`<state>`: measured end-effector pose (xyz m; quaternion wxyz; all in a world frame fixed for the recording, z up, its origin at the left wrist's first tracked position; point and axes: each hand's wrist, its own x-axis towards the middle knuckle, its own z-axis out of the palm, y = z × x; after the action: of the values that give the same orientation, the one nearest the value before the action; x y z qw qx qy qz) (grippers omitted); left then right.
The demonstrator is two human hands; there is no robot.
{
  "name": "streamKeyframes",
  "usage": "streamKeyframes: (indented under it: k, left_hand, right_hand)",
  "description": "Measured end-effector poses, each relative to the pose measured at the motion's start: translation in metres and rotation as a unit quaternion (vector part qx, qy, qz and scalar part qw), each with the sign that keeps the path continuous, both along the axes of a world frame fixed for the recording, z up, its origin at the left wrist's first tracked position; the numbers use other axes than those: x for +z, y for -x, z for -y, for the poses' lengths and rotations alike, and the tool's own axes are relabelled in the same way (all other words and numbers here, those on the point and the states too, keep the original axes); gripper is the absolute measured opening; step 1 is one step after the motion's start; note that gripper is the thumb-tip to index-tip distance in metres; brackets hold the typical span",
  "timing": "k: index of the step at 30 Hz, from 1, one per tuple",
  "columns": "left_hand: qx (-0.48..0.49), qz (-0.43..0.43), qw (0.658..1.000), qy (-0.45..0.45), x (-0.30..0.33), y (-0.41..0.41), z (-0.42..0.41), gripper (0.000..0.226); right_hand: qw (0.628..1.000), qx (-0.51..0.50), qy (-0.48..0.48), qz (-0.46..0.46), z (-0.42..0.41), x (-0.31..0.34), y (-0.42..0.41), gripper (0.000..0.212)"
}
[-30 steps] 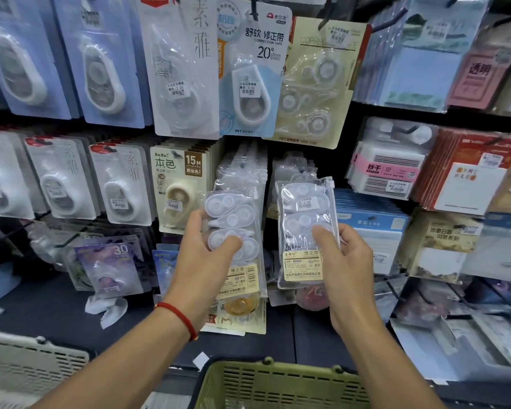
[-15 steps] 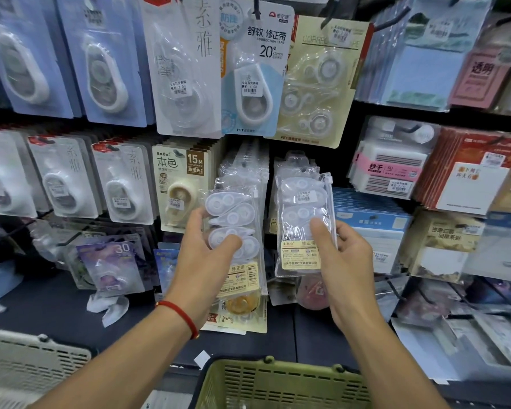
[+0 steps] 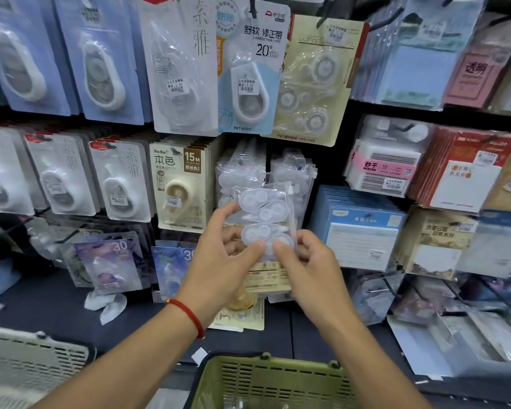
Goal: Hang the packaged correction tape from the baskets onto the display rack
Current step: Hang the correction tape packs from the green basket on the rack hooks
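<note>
1. Head view shows a white basket (image 3: pixel 27 358) at the lower left and a green basket (image 3: pixel 266 379) at the bottom centre, both below the display rack (image 3: pixel 340 178).
2. Her or his left hand (image 3: pixel 219 258) holds the clear packaged correction tape (image 3: pixel 264 219) from the left side: the thumb lies on the front near the lowest tape, and the other fingers are curled behind the pack.
3. The pack is upright, between both hands, just in front of two rows of the same clear packs (image 3: pixel 239 169) already hanging on the rack.
4. The right hand (image 3: pixel 310 267) pinches the lower right part of the pack, thumb in front, fingers bent.
5. To do this step well, I think the person should keep the pack straight, find the hole at its top edge, which I cannot see clearly, and guide it onto the hook slowly, so the thin plastic does not tear.
</note>
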<state>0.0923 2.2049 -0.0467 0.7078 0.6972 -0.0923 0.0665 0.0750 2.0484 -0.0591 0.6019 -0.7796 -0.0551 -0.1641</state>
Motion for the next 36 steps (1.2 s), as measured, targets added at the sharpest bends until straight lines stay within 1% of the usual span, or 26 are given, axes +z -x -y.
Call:
streamKeyframes:
  k: [4, 8, 11, 15, 19, 21, 23, 24, 25, 27, 28, 29, 31, 33, 36]
  left_hand:
    - [-0.029, 0.005, 0.998, -0.061, 0.000, 0.003, 0.003, 0.064]
    - [-0.053, 0.012, 0.997, -0.055, -0.002, 0.005, 0.008, 0.063]
    - [-0.063, 0.019, 0.998, -0.024, -0.001, 0.006, 0.010, 0.061]
    - [-0.061, 0.026, 0.998, -0.008, -0.001, 0.007, 0.011, 0.060]
    - [-0.054, 0.039, 0.998, 0.000, -0.002, 0.005, 0.011, 0.057]
    - [-0.057, 0.038, 0.998, 0.016, -0.002, 0.003, 0.010, 0.055]
    - [-0.054, 0.029, 0.998, 0.018, -0.003, 0.001, 0.010, 0.053]
    - [-0.052, 0.020, 0.998, 0.005, -0.004, -0.001, 0.010, 0.052]
    - [-0.051, 0.007, 0.999, -0.017, -0.006, -0.002, 0.010, 0.050]
    - [-0.043, -0.002, 0.993, -0.110, -0.011, -0.006, 0.008, 0.047]
    - [-0.031, 0.013, 0.984, -0.175, -0.014, -0.009, 0.005, 0.049]
    - [-0.016, 0.037, 0.971, -0.237, -0.017, -0.011, 0.001, 0.052]
    - [0.020, 0.104, 0.938, -0.329, -0.020, -0.017, -0.005, 0.059]
    - [0.050, 0.167, 0.905, -0.389, -0.019, -0.024, -0.009, 0.063]
    - [0.056, 0.205, 0.867, -0.451, -0.023, -0.034, -0.012, 0.071]
  right_hand:
    - [0.993, -0.065, -0.102, 0.010, 0.002, 0.003, 0.000, 0.022]
    - [0.984, -0.088, -0.155, 0.009, 0.006, 0.005, -0.003, 0.021]
    - [0.982, -0.091, -0.163, 0.007, 0.009, 0.004, -0.006, 0.019]
    - [0.983, -0.091, -0.157, 0.016, 0.011, 0.004, -0.009, 0.015]
    - [0.986, -0.074, -0.142, 0.036, 0.012, 0.009, -0.007, 0.030]
    - [0.988, -0.075, -0.128, 0.043, 0.014, 0.009, -0.007, 0.032]
    - [0.991, -0.083, -0.099, 0.040, 0.016, 0.007, -0.009, 0.026]
    - [0.992, -0.095, -0.071, 0.036, 0.017, 0.005, -0.010, 0.022]
    - [0.992, -0.117, -0.024, 0.033, 0.016, 0.004, -0.010, 0.024]
    - [0.978, -0.179, 0.098, 0.042, 0.017, -0.001, -0.008, 0.049]
    - [0.969, -0.197, 0.138, 0.061, 0.018, -0.003, -0.008, 0.055]
    - [0.962, -0.199, 0.166, 0.087, 0.018, -0.005, -0.008, 0.055]
    - [0.953, -0.168, 0.220, 0.126, 0.019, -0.010, -0.012, 0.051]
    - [0.943, -0.121, 0.287, 0.115, 0.018, -0.014, -0.023, 0.052]
    - [0.904, -0.085, 0.408, 0.094, 0.014, -0.020, -0.047, 0.061]
